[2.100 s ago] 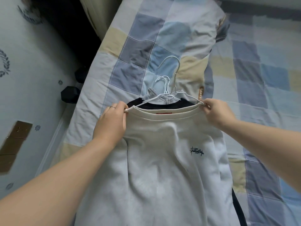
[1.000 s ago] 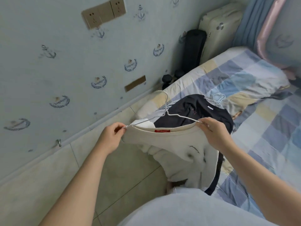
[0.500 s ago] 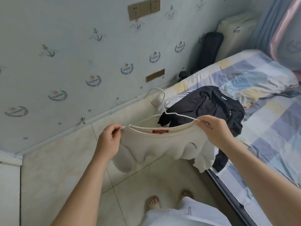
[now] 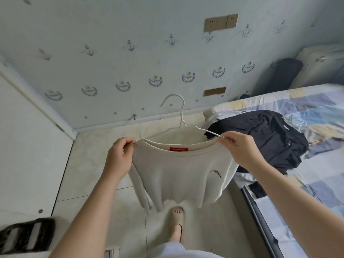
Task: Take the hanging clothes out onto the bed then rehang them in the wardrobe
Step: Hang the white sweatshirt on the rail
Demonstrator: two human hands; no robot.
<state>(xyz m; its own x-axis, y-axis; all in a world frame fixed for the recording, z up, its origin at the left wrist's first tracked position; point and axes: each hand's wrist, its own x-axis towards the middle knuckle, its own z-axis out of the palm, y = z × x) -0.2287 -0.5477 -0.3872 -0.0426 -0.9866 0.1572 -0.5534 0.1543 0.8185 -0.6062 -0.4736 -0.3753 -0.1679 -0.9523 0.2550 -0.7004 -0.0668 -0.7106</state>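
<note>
Step in hand, judged: carrying one garment from the bed to the wardrobe for rehanging. Bed with blue-and-cream patchwork cover [image 4: 316, 101] at right of frame; a black garment [image 4: 260, 135] lies heaped on it.

Cream long-sleeved sweatshirt with red neck label [image 4: 182, 174] is at frame centre, clear of the bed, draped over the tiled floor [image 4: 93, 164] on a thin white wire hanger [image 4: 181, 116].

To do it well: keep the hanger level so the shoulders stay seated, hook upright and free, then shift one hand to the hook before offering it to the rail.

Left hand [image 4: 119, 157]: fingers pinched closed on the hanger's left end and shoulder seam. Right hand [image 4: 240, 149]: fingers pinched closed on the right end.
</note>
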